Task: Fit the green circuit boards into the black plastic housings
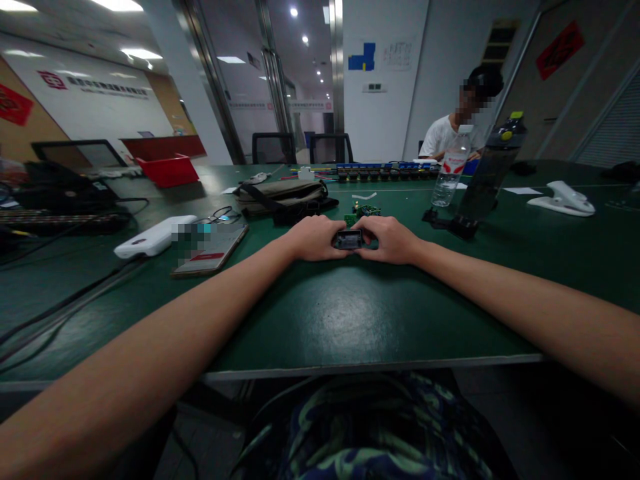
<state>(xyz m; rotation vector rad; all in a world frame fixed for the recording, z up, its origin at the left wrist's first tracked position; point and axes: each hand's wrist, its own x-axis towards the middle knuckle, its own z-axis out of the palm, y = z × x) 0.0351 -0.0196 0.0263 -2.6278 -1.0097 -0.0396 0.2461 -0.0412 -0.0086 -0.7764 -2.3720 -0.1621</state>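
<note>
A small dark rectangular case [349, 239] with an open hollow side is held between both hands, low over the green table [345, 313]. My left hand [316, 238] is closed on its left end, thumb and fingers pinching it. On the right end, my right hand [391, 240] grips it the same way. Just behind the hands lie green circuit boards [367, 211], partly hidden by the fingers. A thin pale strip [365, 196] rests beyond them.
Left: a phone [213, 252], a white device [155, 237] and cables. Behind: a grey-brown bag [285, 195] and a row of dark parts [385, 172]. Right: a water bottle [451, 170], a dark bottle [487, 177], a white object [565, 200]. A person [443, 137] sits across.
</note>
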